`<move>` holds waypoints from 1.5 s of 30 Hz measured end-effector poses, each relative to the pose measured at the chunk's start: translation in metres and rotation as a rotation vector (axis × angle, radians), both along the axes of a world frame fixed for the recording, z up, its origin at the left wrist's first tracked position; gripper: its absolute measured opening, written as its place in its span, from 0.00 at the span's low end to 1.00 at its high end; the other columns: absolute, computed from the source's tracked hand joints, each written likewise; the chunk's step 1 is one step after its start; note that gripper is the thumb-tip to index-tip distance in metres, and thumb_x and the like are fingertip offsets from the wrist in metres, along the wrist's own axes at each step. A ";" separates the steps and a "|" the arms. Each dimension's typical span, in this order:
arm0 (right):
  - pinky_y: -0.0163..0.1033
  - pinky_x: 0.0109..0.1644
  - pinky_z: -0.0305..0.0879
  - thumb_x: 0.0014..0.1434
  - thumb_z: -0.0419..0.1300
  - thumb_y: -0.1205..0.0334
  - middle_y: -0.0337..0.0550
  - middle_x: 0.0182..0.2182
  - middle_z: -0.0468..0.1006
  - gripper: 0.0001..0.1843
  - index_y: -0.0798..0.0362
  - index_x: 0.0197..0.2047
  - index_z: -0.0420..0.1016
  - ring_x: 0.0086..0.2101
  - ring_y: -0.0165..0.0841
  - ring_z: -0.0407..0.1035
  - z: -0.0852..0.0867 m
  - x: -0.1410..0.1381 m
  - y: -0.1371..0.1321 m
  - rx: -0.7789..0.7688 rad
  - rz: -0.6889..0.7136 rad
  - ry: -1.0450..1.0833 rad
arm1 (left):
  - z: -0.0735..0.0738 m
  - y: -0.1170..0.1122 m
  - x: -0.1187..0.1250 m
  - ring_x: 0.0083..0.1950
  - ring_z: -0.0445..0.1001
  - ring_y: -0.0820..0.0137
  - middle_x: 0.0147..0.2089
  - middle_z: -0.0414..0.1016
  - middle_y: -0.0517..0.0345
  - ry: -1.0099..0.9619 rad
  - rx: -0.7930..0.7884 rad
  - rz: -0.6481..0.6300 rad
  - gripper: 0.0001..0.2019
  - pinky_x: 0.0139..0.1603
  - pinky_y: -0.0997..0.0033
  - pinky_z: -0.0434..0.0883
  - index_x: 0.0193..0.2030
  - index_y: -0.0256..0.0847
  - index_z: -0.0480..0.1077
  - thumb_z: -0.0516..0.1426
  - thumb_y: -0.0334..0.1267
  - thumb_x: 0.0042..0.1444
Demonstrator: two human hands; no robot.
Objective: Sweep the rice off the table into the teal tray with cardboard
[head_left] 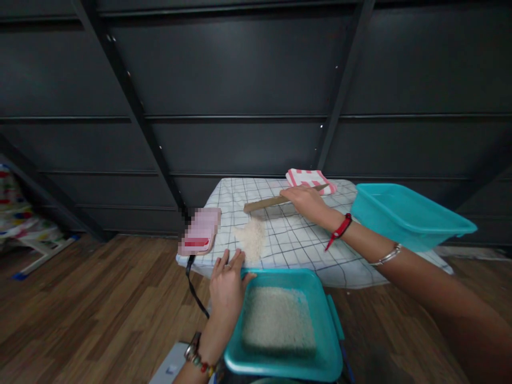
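- Just past the far rim of the teal grain bin (280,368): loose grain pile (254,240), on white checked cloth (296,234).
- Left hand (227,282): at bin's far-left corner; fingers spread, holding nothing, tips beside pile, thumb by rim.
- Right hand (306,202): beyond bin, to its right; fingers closed around wooden strip (262,204). Strip's left end is just past pile; can't tell if touching cloth.
- Writing: pink flat item (198,232), left of and beyond bin, mostly pixelated, red band showing, unreadable. Grey flat object (168,365), left of bin, low: blue mark, too small to read.
- Edges: cloth's near edge droops right behind bin's far rim; pile sits close to that edge. Bin's near rim is by bottom of view.
- Room: cloth stretches right of pile, under right forearm, to turquoise tub (404,210), well right of bin. Pink-striped towel (310,177) at cloth's far edge, beyond bin, behind right hand.
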State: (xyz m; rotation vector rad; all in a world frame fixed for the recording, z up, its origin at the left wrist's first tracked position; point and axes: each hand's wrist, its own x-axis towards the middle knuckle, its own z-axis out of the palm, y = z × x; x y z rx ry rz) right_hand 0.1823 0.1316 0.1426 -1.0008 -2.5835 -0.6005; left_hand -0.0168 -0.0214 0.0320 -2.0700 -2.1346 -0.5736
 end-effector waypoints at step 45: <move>0.38 0.37 0.69 0.42 0.45 0.82 0.43 0.33 0.80 0.27 0.55 0.42 0.74 0.32 0.33 0.73 0.012 0.060 -0.095 0.063 0.136 -0.072 | -0.003 0.001 0.000 0.61 0.64 0.55 0.55 0.73 0.47 0.002 0.027 0.003 0.21 0.59 0.52 0.64 0.52 0.40 0.70 0.63 0.34 0.50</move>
